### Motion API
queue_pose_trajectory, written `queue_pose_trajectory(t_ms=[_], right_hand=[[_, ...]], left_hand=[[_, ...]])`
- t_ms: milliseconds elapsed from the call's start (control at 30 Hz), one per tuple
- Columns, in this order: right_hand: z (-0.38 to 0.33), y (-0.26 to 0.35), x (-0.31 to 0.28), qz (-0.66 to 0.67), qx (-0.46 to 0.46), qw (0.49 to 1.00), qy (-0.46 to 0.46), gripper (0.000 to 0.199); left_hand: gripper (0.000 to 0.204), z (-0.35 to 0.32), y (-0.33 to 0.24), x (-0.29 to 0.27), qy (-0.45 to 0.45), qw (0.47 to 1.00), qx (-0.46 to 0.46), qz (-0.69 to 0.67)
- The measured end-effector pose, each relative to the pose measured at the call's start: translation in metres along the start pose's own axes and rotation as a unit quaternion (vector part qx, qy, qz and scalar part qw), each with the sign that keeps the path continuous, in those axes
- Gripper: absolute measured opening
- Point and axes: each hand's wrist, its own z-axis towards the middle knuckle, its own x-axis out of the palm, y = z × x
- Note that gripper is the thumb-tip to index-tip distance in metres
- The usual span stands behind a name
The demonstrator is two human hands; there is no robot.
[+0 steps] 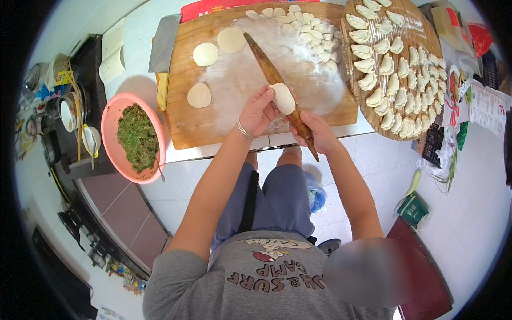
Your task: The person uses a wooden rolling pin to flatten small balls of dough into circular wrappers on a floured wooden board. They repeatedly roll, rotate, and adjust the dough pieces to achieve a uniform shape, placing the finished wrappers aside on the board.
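At left, a pink bowl [107,128] holds chopped green filling [137,137], hiding the far end of a utensil [160,169]. Over the wooden board [184,128], the fingers of the left hand [258,111] pinch a dough wrapper [284,99], partly concealing the rolling pin [264,63] held near its end in the curled fingers of the right hand [318,132]. At right, a round tray [418,35] bears dumplings [387,65]; print on the paper [488,104] beyond is illegible.

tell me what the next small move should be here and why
Probably lower the dough round flat onto the floured board. The left hand pinches it at its edge, in front of the rolling pin rather than under it, while the right hand grips the pin near one end. Three flat rounds already lie there.
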Motion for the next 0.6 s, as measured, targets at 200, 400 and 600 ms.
queue_pose_trajectory(t_ms=[200,400,600], right_hand=[[0.000,-0.008,-0.021,-0.597,-0.329,0.650,-0.335,0.031],[-0.012,0.004,-0.032,-0.656,-0.306,0.561,-0.401,0.035],[0.006,0.017,-0.028,-0.757,-0.331,0.531,-0.188,0.039]], left_hand=[[0.021,0.011,0.003,-0.011,-0.227,0.918,0.017,0.325],[0.035,-0.004,-0.017,-0.004,-0.241,0.629,0.008,0.739],[0.054,-0.052,-0.002,-0.028,-0.175,0.418,0.304,0.838]])
